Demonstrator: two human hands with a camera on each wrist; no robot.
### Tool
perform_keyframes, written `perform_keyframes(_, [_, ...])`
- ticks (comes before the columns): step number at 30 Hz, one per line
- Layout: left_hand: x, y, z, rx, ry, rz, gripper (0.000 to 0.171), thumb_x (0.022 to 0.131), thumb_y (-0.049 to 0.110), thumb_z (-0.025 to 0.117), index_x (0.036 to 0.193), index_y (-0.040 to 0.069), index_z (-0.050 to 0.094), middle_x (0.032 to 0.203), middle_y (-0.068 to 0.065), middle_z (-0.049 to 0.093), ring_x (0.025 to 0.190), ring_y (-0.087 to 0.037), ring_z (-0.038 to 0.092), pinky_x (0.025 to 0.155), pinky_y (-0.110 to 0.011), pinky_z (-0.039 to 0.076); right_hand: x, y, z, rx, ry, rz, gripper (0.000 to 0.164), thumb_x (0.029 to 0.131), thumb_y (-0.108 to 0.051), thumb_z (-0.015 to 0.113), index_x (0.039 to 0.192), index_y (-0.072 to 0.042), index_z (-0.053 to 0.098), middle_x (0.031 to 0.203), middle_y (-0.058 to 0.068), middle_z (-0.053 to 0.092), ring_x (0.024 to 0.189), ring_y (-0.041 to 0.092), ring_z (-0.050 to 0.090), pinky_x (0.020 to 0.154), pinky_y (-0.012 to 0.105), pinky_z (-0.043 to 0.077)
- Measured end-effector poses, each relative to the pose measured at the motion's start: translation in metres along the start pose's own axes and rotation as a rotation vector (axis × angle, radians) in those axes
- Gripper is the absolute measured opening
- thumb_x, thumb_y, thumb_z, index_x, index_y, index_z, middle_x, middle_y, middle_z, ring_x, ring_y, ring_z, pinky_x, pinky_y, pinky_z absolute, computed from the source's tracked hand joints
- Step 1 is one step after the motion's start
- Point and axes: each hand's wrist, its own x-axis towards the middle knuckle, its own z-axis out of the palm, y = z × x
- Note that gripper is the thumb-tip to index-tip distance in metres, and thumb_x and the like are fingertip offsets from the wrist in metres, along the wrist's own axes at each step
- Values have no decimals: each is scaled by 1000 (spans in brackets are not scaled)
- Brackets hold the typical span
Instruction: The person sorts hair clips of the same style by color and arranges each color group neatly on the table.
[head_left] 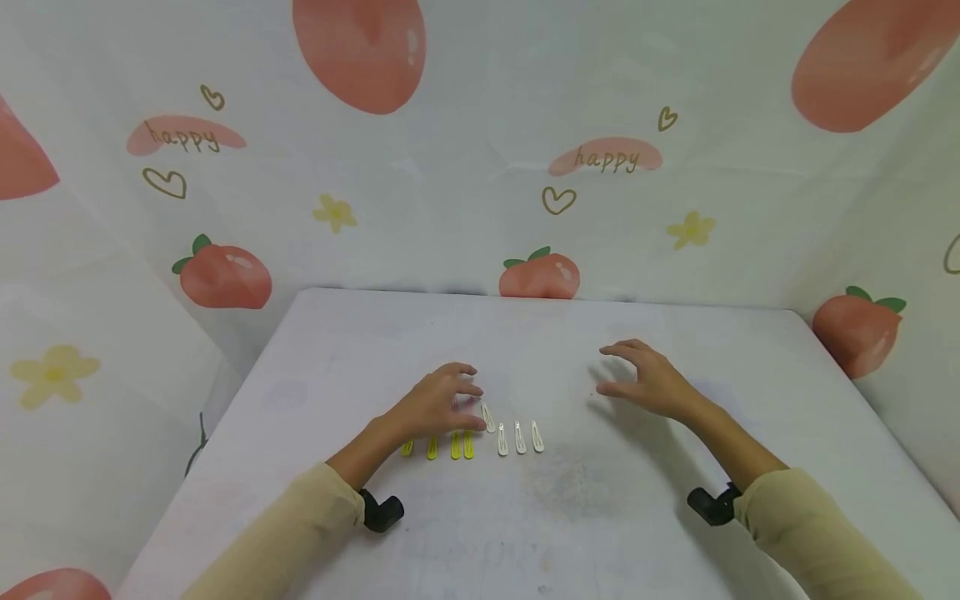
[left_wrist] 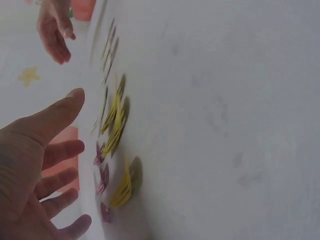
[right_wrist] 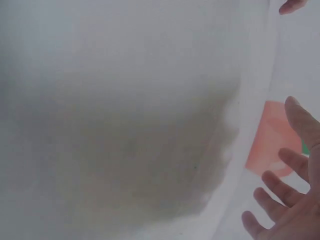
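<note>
Snap hair clips lie on the white table [head_left: 570,550]. Several yellow hair clips [head_left: 455,447] form a short row, and several white hair clips [head_left: 520,437] continue it to the right, one of them set slightly farther back. Over the yellow ones hovers my left hand [head_left: 431,407], fingers apart and loosely bent, holding nothing. Pink hair clips [left_wrist: 103,179] show behind the yellow ones in the left wrist view; in the head view my left hand hides them. To the right of the clips, my right hand [head_left: 651,383] is raised above the table with its fingers spread and nothing in them.
A white cloth backdrop [head_left: 450,225] printed with peaches and flowers hangs behind and beside the table. Each wrist carries a small black camera, the left camera [head_left: 382,511] and the right camera [head_left: 711,505]. The right hand's shadow falls on the tabletop.
</note>
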Motion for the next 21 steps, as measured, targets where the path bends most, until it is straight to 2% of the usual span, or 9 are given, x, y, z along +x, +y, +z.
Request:
perform_keyframes(9, [-1,6,13,72,49,-13,49,78,47,82,110,9,78,137,-9,58,134,-28,46,102,-51,44,-6,4,7,24,-36,23,63,84,-31,81,132,3,59,132,25,54,125,45,49,100,63,40])
perform_keyframes(15, [-2,8,16,100,73,-7,48,78,47,82,109,12,78,137,-8,58,132,-28,48,98,-52,45,-8,5,12,31,-40,19,63,83,-30,81,132,3,59,131,25,55,125,44,48,101,62,40])
perform_keyframes(21, [-2,10,17,122,77,-1,48,77,48,83,109,12,78,137,-9,58,132,-28,48,100,-53,44,-9,3,16,22,-35,-9,62,83,-30,82,131,4,60,130,25,55,124,44,50,100,61,41])
